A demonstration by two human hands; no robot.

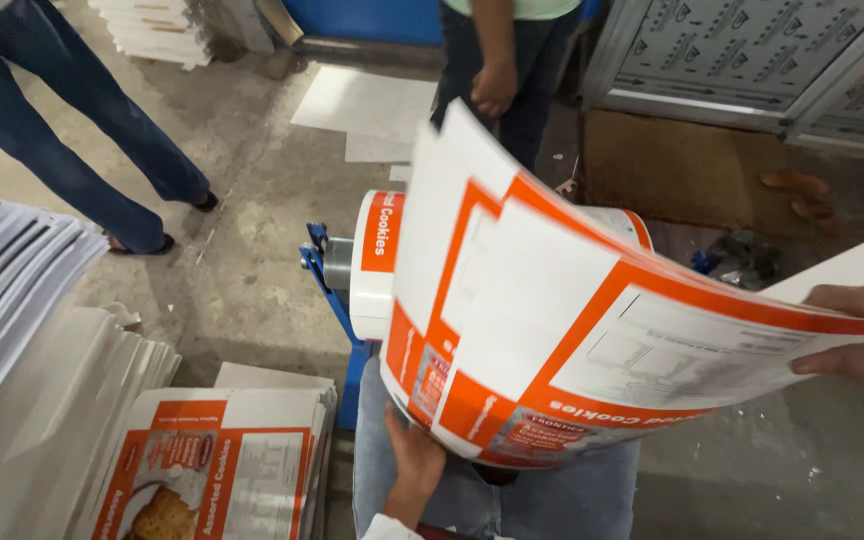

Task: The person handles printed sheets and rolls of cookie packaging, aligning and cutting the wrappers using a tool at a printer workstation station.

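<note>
Bending a glossy orange-and-white printed cardboard sheet (552, 320) over the white cylindrical roller (377, 262), we pinch its far edge with our right hand (862, 345); our left hand (414, 470) fingers curl under its lower edge.

Your left hand (414, 470) is boxed in — the curved printed sheet (552, 330) overhead, your knees below, the blue roller stand (337, 290) just ahead. Left of it, the stack of printed cartons (217, 465) blocks the floor. Beyond the roller, bare concrete (252, 180) lies open — until two bystanders' legs.
</note>
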